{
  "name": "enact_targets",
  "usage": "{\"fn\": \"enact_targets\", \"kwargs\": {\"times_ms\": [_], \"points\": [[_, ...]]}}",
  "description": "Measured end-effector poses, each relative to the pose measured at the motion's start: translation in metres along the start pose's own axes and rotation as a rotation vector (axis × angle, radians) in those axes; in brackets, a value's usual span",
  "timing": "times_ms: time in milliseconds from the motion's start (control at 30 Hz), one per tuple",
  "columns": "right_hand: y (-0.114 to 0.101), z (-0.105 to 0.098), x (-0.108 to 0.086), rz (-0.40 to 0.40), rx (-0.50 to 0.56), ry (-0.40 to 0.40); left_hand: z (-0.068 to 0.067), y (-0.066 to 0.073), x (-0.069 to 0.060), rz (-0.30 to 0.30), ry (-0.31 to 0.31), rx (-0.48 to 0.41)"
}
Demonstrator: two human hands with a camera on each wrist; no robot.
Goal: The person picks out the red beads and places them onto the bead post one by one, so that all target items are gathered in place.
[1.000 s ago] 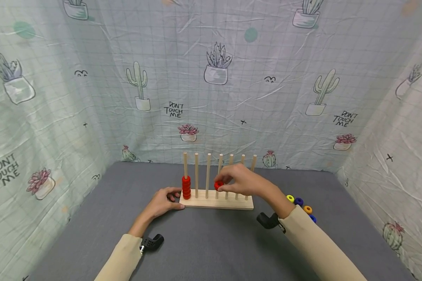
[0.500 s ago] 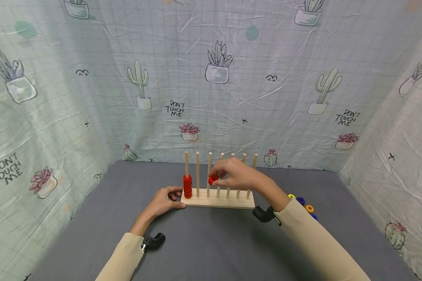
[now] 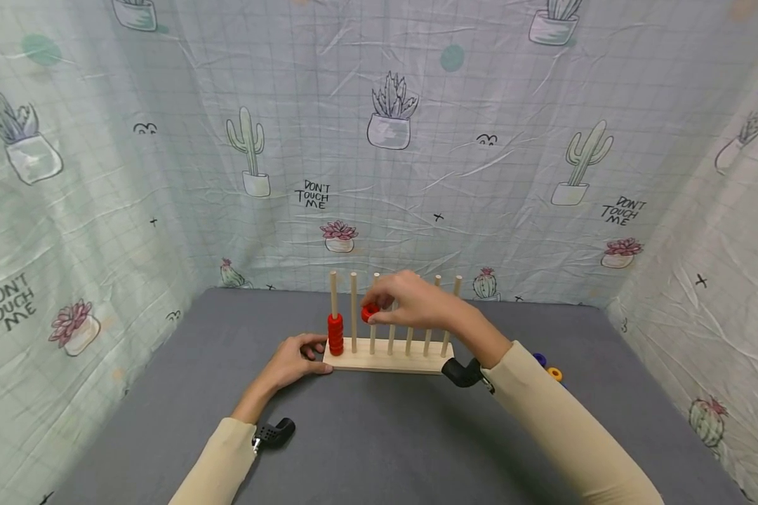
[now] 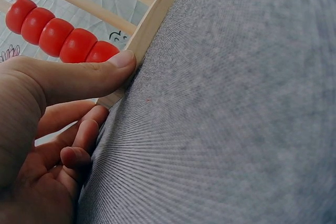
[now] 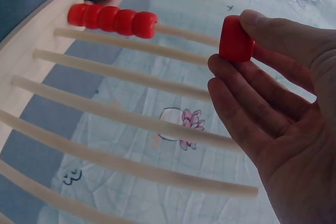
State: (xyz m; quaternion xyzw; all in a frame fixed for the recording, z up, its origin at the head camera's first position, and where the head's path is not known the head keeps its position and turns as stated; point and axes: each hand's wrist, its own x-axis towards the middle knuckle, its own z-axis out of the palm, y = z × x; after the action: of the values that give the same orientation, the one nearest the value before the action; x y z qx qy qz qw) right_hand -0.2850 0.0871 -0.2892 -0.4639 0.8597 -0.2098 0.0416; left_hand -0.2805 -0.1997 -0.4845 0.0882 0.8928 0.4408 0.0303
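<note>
A wooden peg rack stands on the table, with several upright pegs on its pale base (image 3: pixel 388 360). A stack of red beads (image 3: pixel 335 335) fills the lower part of the leftmost peg. My left hand (image 3: pixel 288 363) holds the left end of the base, thumb (image 4: pixel 113 69) against its front edge and fingers behind. Between thumb and fingertips, my right hand (image 3: pixel 417 301) pinches one more red bead (image 5: pixel 235 39). This bead is raised near the upper part of the third peg from the left, apart from the stack. The right hand covers parts of the pegs behind it.
A dark blue bead (image 3: pixel 539 359) and an orange bead (image 3: pixel 554 374) lie at the right, partly behind the right sleeve (image 3: pixel 562 428). A cactus-print cloth (image 3: pixel 290 140) hangs behind the grey table (image 3: pixel 366 442).
My right hand has moved left and upward with the red bead, toward the stacked peg. Its sleeve now covers the yellow bead at the right. The left hand stays on the base.
</note>
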Motion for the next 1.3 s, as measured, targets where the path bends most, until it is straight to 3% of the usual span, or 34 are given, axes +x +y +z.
{"fn": "enact_targets", "kwargs": {"times_ms": [467, 833, 1300], "points": [[-0.009, -0.007, 0.016, -0.038, -0.001, 0.016, 0.001, 0.000, 0.001, -0.015, -0.002, -0.008], [-0.013, -0.010, 0.026, -0.043, 0.035, 0.074, -0.001, 0.001, 0.002, -0.020, -0.010, -0.024], [-0.021, -0.018, 0.038, -0.053, 0.002, 0.148, 0.000, 0.001, 0.002, -0.005, -0.007, -0.019]]}}
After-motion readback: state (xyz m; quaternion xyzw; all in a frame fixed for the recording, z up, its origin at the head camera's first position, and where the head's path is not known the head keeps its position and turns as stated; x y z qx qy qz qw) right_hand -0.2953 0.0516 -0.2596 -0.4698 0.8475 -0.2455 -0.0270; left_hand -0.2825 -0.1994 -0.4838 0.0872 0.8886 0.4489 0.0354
